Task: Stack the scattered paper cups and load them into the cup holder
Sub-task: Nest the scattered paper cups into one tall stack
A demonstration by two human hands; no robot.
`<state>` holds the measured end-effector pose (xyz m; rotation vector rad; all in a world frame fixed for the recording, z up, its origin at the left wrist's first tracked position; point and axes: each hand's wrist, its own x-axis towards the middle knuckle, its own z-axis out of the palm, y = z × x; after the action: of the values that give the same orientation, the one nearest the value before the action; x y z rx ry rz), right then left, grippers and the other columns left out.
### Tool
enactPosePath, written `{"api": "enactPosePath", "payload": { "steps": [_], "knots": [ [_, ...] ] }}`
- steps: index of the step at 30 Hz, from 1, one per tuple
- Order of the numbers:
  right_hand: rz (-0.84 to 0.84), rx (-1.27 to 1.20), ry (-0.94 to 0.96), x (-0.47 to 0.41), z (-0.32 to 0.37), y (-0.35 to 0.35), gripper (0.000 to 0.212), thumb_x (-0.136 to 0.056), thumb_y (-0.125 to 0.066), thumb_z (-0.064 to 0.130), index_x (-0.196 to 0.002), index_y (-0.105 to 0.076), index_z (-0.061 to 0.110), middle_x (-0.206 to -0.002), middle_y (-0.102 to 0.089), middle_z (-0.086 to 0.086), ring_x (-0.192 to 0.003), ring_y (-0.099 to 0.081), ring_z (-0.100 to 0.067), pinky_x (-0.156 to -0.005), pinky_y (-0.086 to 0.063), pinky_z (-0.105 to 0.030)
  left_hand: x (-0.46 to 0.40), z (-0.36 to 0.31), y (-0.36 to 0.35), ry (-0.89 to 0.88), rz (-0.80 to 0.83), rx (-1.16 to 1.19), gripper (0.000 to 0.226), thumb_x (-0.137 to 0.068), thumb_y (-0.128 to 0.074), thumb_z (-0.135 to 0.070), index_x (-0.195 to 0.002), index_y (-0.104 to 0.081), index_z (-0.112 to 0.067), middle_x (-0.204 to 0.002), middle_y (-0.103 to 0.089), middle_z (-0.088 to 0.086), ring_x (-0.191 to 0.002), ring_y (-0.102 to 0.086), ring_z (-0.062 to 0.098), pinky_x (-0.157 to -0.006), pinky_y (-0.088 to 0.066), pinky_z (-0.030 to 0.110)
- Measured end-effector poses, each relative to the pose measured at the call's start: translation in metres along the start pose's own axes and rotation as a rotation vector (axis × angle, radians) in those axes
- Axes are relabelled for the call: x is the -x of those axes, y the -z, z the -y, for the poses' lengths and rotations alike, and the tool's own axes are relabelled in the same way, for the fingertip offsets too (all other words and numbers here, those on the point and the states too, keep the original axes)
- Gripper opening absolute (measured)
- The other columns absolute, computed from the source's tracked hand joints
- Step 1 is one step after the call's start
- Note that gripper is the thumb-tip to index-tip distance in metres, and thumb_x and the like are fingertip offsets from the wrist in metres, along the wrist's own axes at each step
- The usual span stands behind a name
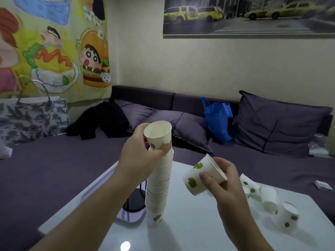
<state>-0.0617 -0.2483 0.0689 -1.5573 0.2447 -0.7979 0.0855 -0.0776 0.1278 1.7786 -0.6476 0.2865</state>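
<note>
A tall stack of white paper cups [159, 189] with green leaf prints stands on the white table [190, 232]. My left hand [139, 153] grips the top cup [158, 134], upright with its mouth open, at the top of the stack. My right hand [220, 180] holds a single cup [201, 176] tilted on its side, to the right of the stack and apart from it. Several loose cups [270, 200] lie at the table's right side. A black wire cup holder [135, 200] stands behind the stack, mostly hidden by my left arm.
The table sits on a purple bed or sofa with purple cushions [272, 124], a blue bag [218, 120] and black clothing [101, 120]. A patterned gift bag [32, 118] stands at the left. A small white box [323, 185] lies on the right.
</note>
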Motion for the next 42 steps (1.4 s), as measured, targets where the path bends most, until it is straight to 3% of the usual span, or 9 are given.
{"api": "enactPosePath", "payload": {
  "steps": [3,8,16,21,25,30,34,38,42],
  "knots": [
    [0.005,0.074,0.05,-0.013,0.006,-0.004,0.052,-0.078,-0.082,0.04,-0.125,-0.061,0.039,-0.105,-0.072,0.02,-0.09,-0.071,-0.003,-0.075,-0.053,-0.022,0.001,0.012,-0.004,0.038,0.049,-0.025,0.071,-0.076,-0.089,-0.039,-0.138,-0.054,-0.035,-0.117,-0.066,-0.021,-0.106,-0.061,-0.004,-0.081,-0.045,0.015],
    [0.012,0.104,0.177,-0.047,0.033,-0.023,0.047,-0.094,-0.079,0.02,-0.134,-0.06,0.034,-0.107,-0.071,0.011,-0.096,-0.072,-0.001,-0.077,-0.06,-0.02,0.003,0.025,-0.006,0.134,0.125,-0.007,0.101,-0.07,-0.096,-0.039,-0.153,-0.039,-0.03,-0.133,-0.059,-0.015,-0.116,-0.057,0.005,-0.096,-0.045,0.024],
    [0.154,0.216,0.28,-0.087,0.057,-0.077,0.051,-0.095,-0.08,0.02,-0.139,-0.054,0.025,-0.114,-0.065,0.01,-0.096,-0.068,0.003,-0.08,-0.058,-0.019,0.008,0.029,-0.009,0.174,0.097,-0.034,0.083,-0.072,-0.093,-0.041,-0.141,-0.047,-0.031,-0.114,-0.063,-0.023,-0.104,-0.063,-0.002,-0.098,-0.057,0.035],
    [0.325,0.498,0.211,-0.09,0.032,-0.088,0.084,-0.076,-0.077,0.046,-0.152,-0.047,0.024,-0.14,-0.056,0.0,-0.124,-0.061,-0.017,-0.103,-0.058,-0.044,0.011,0.029,-0.007,0.163,0.116,-0.008,0.073,-0.073,-0.092,-0.036,-0.133,-0.05,-0.035,-0.106,-0.07,-0.019,-0.095,-0.069,-0.002,-0.086,-0.06,0.028],
    [0.464,0.535,0.102,-0.077,0.023,-0.077,0.101,-0.078,-0.076,0.048,-0.166,-0.031,0.028,-0.163,-0.039,0.007,-0.145,-0.045,-0.013,-0.117,-0.044,-0.038,0.014,0.031,-0.005,0.138,0.142,0.0,0.083,-0.076,-0.091,-0.029,-0.144,-0.044,-0.029,-0.114,-0.063,-0.025,-0.106,-0.063,-0.004,-0.086,-0.053,0.017],
    [0.39,0.513,0.084,-0.061,0.012,-0.048,0.091,-0.079,-0.072,0.048,-0.161,-0.036,0.034,-0.157,-0.046,0.015,-0.138,-0.048,-0.004,-0.111,-0.043,-0.031,0.026,0.029,-0.008,0.042,0.014,-0.088,0.098,-0.071,-0.094,-0.038,-0.151,-0.039,-0.027,-0.138,-0.049,-0.012,-0.126,-0.05,0.005,-0.093,-0.038,0.013],
    [0.32,0.516,0.048,-0.043,-0.001,-0.016,0.076,-0.078,-0.071,0.048,-0.149,-0.047,0.039,-0.145,-0.052,0.019,-0.128,-0.052,0.002,-0.101,-0.047,-0.025,0.048,0.011,-0.015,-0.142,-0.113,-0.078,0.069,-0.076,-0.091,-0.029,-0.132,-0.05,-0.032,-0.125,-0.052,-0.016,-0.113,-0.054,0.003,-0.088,-0.047,0.014],
    [0.22,0.522,-0.056,-0.025,-0.028,0.019,0.056,-0.082,-0.072,0.044,-0.135,-0.054,0.039,-0.132,-0.06,0.02,-0.12,-0.06,-0.004,-0.097,-0.055,-0.029,0.074,-0.003,-0.048,-0.154,0.063,0.051,0.031,-0.087,-0.082,-0.015,-0.108,-0.063,-0.028,-0.097,-0.068,-0.013,-0.092,-0.069,0.01,-0.076,-0.059,0.02],
    [0.13,0.65,-0.177,-0.014,-0.068,0.054,0.034,-0.094,-0.073,0.025,-0.125,-0.059,0.031,-0.12,-0.065,0.017,-0.109,-0.064,-0.002,-0.084,-0.054,-0.022,0.095,0.019,-0.099,-0.02,0.233,0.021,0.028,-0.09,-0.077,-0.01,-0.099,-0.065,-0.034,-0.089,-0.071,-0.016,-0.085,-0.069,0.007,-0.074,-0.062,0.025]
  ]
}}
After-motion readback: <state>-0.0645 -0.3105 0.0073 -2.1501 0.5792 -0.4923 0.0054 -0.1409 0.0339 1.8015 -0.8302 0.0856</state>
